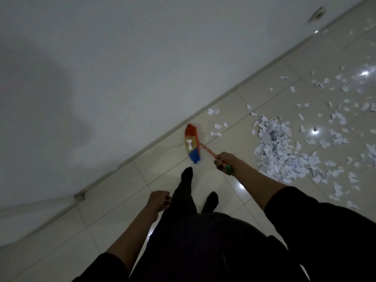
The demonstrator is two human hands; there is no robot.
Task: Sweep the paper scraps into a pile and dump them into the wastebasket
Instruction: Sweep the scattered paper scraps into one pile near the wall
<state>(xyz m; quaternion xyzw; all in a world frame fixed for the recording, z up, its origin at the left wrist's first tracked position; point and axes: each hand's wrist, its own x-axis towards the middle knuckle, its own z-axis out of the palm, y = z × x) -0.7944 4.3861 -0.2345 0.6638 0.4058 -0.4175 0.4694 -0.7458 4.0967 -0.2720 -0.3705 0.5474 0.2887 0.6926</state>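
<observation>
My right hand (222,162) grips the orange handle of a small broom (192,143) with red, yellow and blue bristles. The broom head is near the wall's base, with a white scrap stuck on its bristles. A few loose scraps (216,129) lie just right of the broom head. A dense pile of white paper scraps (274,147) lies on the tiled floor to the right of my hand. More scattered scraps (337,110) spread further right. My left hand (159,200) hangs by my leg with loosely curled fingers, holding nothing. No wastebasket is in view.
A white wall (122,68) with a baseboard runs diagonally from lower left to upper right. My feet in dark socks (187,176) stand on the glossy beige tiles (114,224) below the broom. Ceiling lights reflect off the floor.
</observation>
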